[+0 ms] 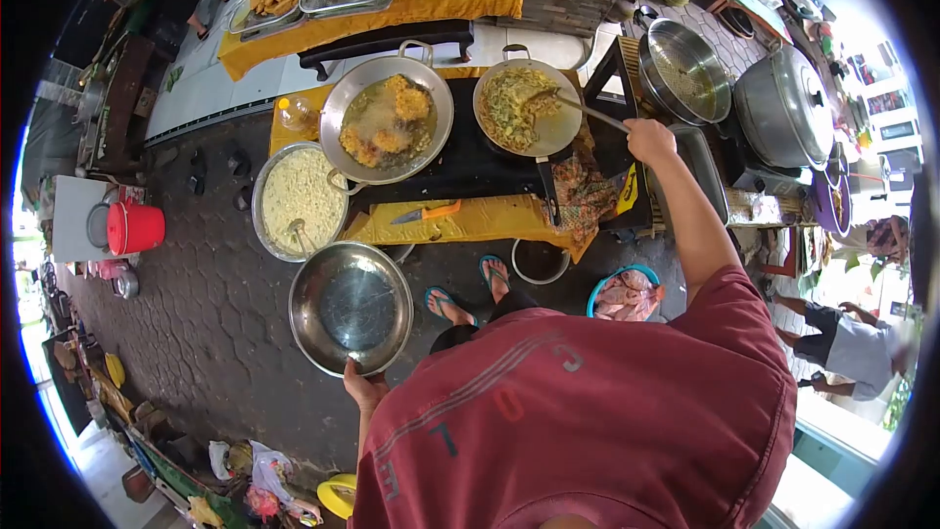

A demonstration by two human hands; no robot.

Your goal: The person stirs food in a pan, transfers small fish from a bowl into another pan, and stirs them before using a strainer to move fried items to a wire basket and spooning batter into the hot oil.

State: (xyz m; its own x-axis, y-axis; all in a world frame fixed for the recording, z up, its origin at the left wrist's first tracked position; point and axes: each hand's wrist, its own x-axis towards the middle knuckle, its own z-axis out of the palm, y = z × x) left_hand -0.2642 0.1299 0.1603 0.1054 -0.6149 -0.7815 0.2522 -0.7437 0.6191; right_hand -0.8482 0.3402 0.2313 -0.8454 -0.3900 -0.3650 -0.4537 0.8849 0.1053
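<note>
My left hand (365,387) grips the near rim of a wide metal bowl (351,309), its inside shiny and bare, held low on my left. My right hand (651,142) is closed around the handle of a long spatula (592,112). The spatula's head is partly hidden in shredded yellow-green food in a frying pan (560,127). Left of that pan, golden fritters (406,98) fry in oil in a two-handled wok (345,103). A basin of pale batter (302,194), with a ladle (299,233) in it, is just beyond my bowl.
An orange-handled knife (426,213) lies on the yellow cloth (490,218) at the table's near edge. By my feet are a pot (540,262) and a blue basin (594,296) of raw fish or meat. A large lidded pot (783,108) stands right. Other people are farther off.
</note>
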